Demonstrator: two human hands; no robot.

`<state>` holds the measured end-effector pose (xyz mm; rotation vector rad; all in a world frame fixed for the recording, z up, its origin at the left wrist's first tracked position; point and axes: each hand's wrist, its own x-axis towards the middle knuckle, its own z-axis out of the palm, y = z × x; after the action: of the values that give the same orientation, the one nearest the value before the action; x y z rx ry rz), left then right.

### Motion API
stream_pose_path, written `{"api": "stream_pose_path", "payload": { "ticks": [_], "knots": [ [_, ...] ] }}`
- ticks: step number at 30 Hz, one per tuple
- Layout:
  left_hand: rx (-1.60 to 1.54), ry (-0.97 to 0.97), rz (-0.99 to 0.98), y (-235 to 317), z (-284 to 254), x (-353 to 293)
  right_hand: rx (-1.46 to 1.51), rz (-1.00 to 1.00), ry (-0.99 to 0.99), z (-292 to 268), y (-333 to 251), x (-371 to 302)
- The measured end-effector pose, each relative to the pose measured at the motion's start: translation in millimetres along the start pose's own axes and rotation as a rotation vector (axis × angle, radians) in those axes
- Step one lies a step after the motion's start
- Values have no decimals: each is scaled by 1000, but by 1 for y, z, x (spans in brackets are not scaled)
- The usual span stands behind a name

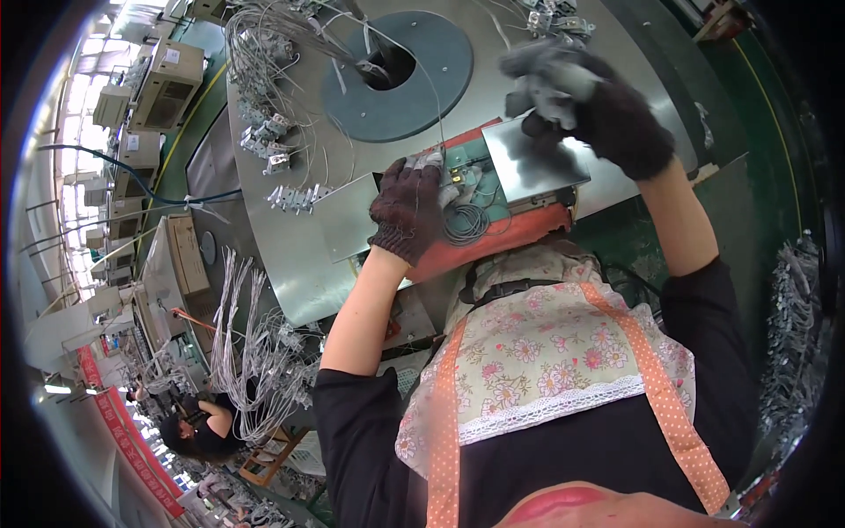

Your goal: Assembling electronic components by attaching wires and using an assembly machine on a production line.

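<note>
My left hand (407, 207), in a dark knitted glove, lies over an open flat metal unit with its fingers curled at a small pale grey part (431, 160). What sits under the palm is hidden. Green inside surfaces (480, 180) show in the unit, with a coil of thin grey cable (466, 225) beside my left hand. A shiny metal plate (535, 158) covers the unit's right side. Above that plate, my gloved right hand (620, 119) grips a grey power tool (550, 79), smeared by motion. A red cloth (493, 242) lies beneath the unit.
Bundles of grey cables with metal connectors (264, 132) cover the table's left side. A round dark disc (400, 97) with a central hole stands at the back. More cables hang at the lower left (255, 370) and far right (792, 326). Another person (207, 427) works at lower left.
</note>
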<state>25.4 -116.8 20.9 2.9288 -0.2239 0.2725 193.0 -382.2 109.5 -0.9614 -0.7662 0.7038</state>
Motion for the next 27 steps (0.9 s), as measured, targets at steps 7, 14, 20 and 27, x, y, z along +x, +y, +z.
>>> {"api": "stream_pose_path", "payload": {
  "ticks": [7, 14, 20, 27],
  "knots": [
    [33, -68, -37, 6, -7, 5, 150, 307, 242, 14, 25, -3],
    [46, -22, -7, -7, 4, 1, 401, 126, 129, 22, 9, -24],
    [26, -8, 42, -7, 3, 1, 324, 37, 71, 24, 13, -27],
    [11, -34, 17, -4, -1, 3, 229, 79, 110, 29, 18, -20]
  ]
}}
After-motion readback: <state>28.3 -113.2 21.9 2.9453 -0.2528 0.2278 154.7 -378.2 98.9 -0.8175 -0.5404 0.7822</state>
